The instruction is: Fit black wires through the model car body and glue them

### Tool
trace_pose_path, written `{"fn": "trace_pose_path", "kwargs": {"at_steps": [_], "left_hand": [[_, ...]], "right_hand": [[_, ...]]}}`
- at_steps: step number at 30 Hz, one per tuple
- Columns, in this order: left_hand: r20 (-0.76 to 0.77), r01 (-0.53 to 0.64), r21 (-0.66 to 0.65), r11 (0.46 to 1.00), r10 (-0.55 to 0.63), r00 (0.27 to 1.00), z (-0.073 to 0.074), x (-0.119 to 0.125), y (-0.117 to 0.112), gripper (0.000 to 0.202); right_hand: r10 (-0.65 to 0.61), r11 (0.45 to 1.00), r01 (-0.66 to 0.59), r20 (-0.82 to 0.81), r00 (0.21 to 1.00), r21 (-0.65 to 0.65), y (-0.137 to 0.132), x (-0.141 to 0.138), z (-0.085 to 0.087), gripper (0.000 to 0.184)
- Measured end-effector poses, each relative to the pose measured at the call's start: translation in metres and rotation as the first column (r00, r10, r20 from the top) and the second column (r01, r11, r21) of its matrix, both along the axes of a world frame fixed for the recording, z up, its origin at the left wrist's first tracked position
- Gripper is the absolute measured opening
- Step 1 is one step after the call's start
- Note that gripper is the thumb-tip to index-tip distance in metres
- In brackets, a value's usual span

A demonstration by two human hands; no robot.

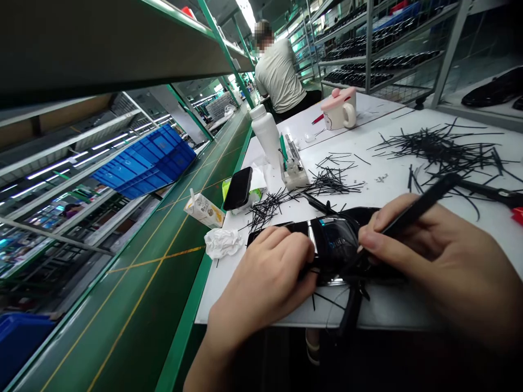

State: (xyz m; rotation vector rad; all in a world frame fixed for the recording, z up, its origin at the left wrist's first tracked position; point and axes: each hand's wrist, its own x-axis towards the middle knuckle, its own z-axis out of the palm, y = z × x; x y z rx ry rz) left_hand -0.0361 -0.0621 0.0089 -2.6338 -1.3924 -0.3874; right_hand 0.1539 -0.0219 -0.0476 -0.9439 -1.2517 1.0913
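White table (392,188): in use. Landmark: white bottle (266,133), upright. Tool holder (296,178) just beside bottle, to right, nearer. Lidded mug (338,114) right of bottle. Black strips (435,146) in loose heaps: largest well right of bottle, others nearer. Crumpled tissue (223,243) nearer than bottle, leftward. Glossy black workpiece (335,238) nearer, rightward.

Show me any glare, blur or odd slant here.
Head view: the ceiling light glares white; head view: the black model car catches bright highlights; head view: the right hand softens and darkens toward the wrist; head view: the green conveyor slants.
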Motion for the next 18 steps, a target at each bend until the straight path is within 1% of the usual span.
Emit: {"fn": "trace_pose_path", "kwargs": {"at_steps": [2,4,6,8,10,13,15,18], "left_hand": [[0.094,-0.050,0.091,0.995,0.042,0.995,-0.012,0.002,-0.008,0.022],[0.237,-0.123,0.209,0.970,0.071,0.969,-0.028,0.006,-0.016,0.025],[0.360,-0.223,0.304,0.926,0.105,0.927,-0.043,0.014,-0.023,0.030],[0.434,-0.317,0.373,0.872,0.138,0.890,-0.057,0.022,-0.027,0.035],[0.463,-0.381,0.433,0.817,0.161,0.872,-0.068,0.029,-0.029,0.036],[0.474,-0.441,0.505,0.742,0.188,0.860,-0.078,0.034,-0.029,0.037],[0.484,-0.466,0.536,0.704,0.196,0.853,-0.082,0.036,-0.029,0.037],[0.481,-0.482,0.571,0.665,0.205,0.853,-0.084,0.037,-0.028,0.037]], "right_hand": [[0.030,0.999,-0.029,-0.057,0.998,0.028,-0.004,0.000,-0.004,0.020],[0.032,0.996,-0.025,-0.088,0.996,0.081,-0.008,0.000,-0.008,0.018],[0.026,0.990,-0.013,-0.091,0.996,0.142,-0.010,0.001,-0.011,0.017],[0.030,0.982,-0.012,-0.095,0.995,0.187,-0.012,0.003,-0.013,0.015],[0.044,0.979,-0.024,-0.096,0.994,0.204,-0.013,0.005,-0.014,0.013],[0.056,0.981,-0.045,-0.053,0.997,0.187,-0.013,0.008,-0.013,0.013],[0.063,0.982,-0.059,-0.013,0.998,0.179,-0.014,0.009,-0.012,0.013],[0.061,0.982,-0.060,0.005,0.998,0.179,-0.015,0.010,-0.010,0.013]]}}
